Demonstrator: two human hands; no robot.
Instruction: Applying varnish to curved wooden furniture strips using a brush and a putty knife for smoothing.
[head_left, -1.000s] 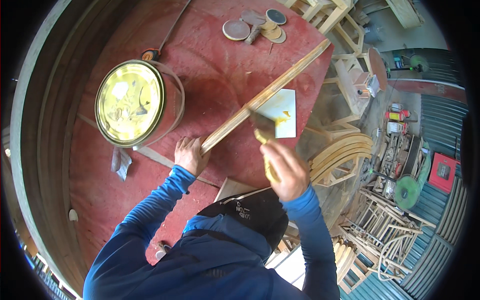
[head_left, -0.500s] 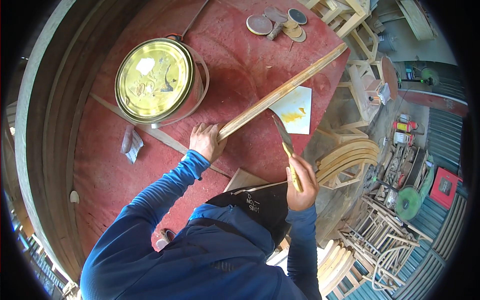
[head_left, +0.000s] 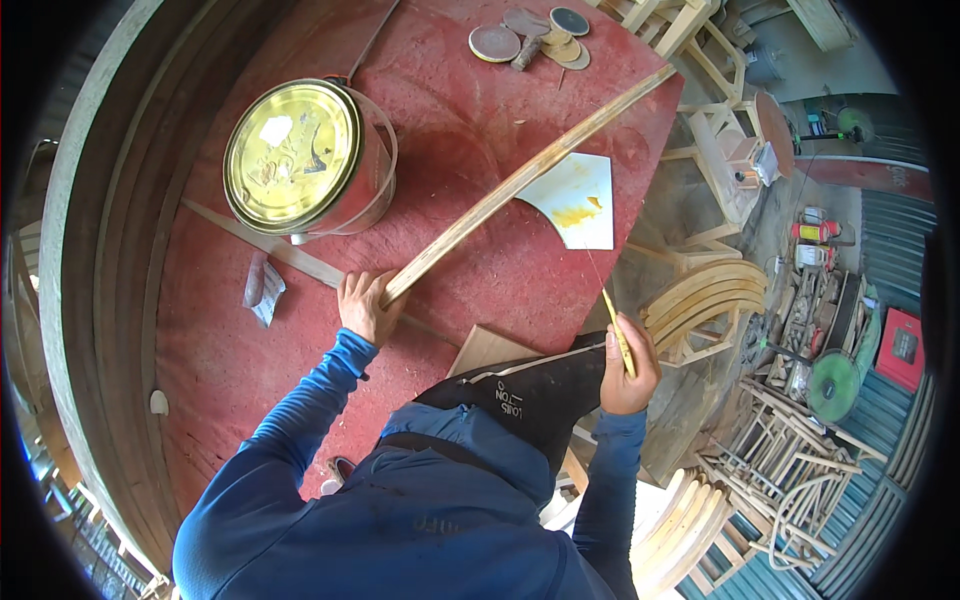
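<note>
My L hand (head_left: 366, 308) grips the wood strip (head_left: 530, 174) by its near end on the red table (head_left: 450, 110), my R hand (head_left: 629, 368) clasps the yellow-handled knife (head_left: 619, 333) clear of it — prob. part-done, w/ yellow paste (head_left: 574, 216) left on the white sheet (head_left: 592, 178), amt. on wood unclear.

The left arm (head_left: 305, 400) stretches over the bench (head_left: 490, 280), left grip (head_left: 366, 308) curled — right forearm (head_left: 610, 485) raised, right grip (head_left: 632, 370) clenched beyond the bench's right edge.
</note>
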